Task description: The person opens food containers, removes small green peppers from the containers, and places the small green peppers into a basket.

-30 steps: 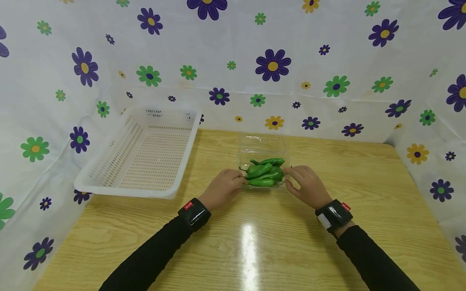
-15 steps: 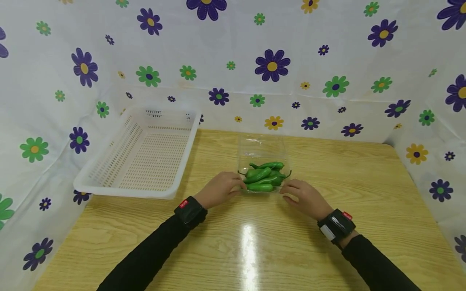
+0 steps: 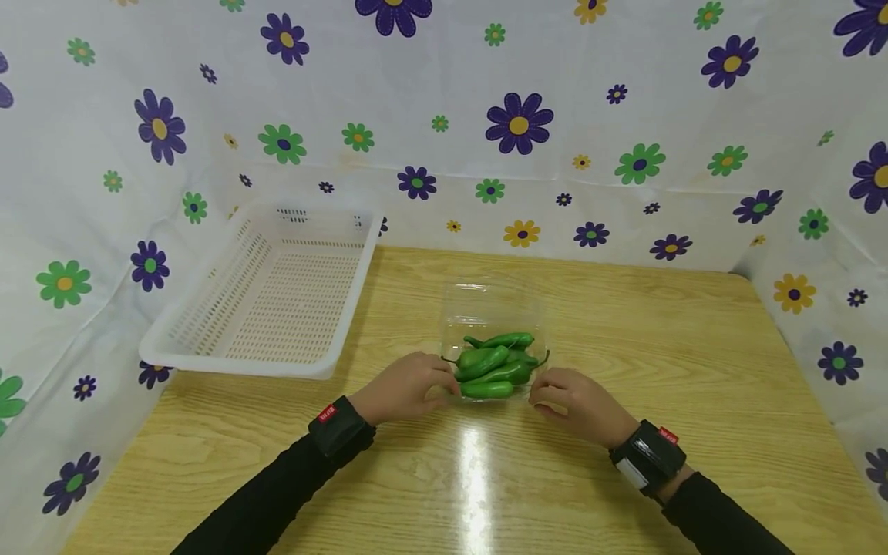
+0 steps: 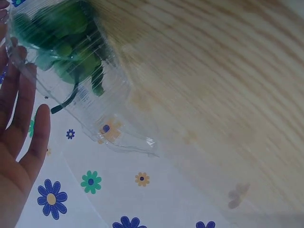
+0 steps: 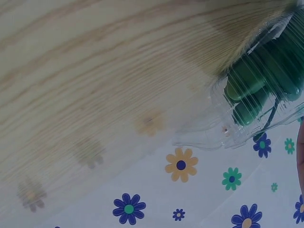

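In the head view, a clear plastic clamshell box (image 3: 486, 308) stands on the table with its lid raised at the back. Several green peppers (image 3: 492, 366) are piled inside it, some with thin curved stems. My left hand (image 3: 409, 385) holds the box's front left side. In the left wrist view, its fingers (image 4: 28, 99) lie along the clear wall, and its thumb is hidden. At the front right corner, my right hand (image 3: 576, 405) grips the box edge with thumb and fingers. Only a sliver of that hand shows in the right wrist view, beside the peppers (image 5: 256, 90).
A white perforated plastic basket (image 3: 298, 308) stands at the left of the wooden table (image 3: 666, 331), with nothing in it. Behind and at both sides hangs a white cloth (image 3: 444, 92) printed with flowers.
Both hands have come nearer to me, and the plastic box with its peppers has slid the same way. The right hand has shifted down to the box's front corner. The basket has not moved.
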Demonstrator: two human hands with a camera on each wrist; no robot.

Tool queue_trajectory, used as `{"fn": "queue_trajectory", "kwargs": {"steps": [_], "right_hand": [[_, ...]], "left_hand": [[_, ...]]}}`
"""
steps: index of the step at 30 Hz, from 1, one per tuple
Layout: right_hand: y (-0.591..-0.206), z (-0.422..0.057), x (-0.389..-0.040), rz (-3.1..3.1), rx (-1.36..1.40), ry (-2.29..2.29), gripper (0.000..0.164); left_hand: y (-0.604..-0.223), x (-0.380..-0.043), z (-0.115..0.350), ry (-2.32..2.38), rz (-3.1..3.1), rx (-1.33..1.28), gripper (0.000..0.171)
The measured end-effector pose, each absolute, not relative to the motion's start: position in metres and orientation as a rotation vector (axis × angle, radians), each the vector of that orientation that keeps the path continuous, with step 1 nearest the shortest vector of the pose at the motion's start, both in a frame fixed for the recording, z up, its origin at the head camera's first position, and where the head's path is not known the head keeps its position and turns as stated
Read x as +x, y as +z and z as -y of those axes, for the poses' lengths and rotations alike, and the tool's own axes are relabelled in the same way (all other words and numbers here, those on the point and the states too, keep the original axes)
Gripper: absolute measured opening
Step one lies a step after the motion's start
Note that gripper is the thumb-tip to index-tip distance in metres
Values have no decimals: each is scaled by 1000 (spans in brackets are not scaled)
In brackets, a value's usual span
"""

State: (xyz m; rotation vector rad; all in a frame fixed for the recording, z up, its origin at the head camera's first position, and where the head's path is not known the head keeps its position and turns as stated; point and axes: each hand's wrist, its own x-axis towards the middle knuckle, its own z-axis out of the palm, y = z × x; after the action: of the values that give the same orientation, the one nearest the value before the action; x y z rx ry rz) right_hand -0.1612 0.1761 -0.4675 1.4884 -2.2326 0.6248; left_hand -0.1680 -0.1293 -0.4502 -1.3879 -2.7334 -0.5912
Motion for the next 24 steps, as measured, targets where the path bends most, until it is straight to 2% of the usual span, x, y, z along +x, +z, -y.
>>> {"fn": "queue_trajectory", "kwargs": {"steps": [4, 10, 18, 24], "right_hand": [[-468, -172, -159, 2212, 1500, 602, 33], [-470, -170, -160, 2239, 1476, 579, 31], [-471, -169, -160, 2234, 1472, 591, 31], [-470, -170, -160, 2235, 1471, 600, 31]], "left_hand": [[-444, -172, 122, -644, 2766, -1291, 7], [-428, -193, 90, -422, 2832, -1100, 19], [-435, -207, 67, 40, 3011, -1060, 39], [-440, -205, 62, -21, 3038, -1044, 38]]}}
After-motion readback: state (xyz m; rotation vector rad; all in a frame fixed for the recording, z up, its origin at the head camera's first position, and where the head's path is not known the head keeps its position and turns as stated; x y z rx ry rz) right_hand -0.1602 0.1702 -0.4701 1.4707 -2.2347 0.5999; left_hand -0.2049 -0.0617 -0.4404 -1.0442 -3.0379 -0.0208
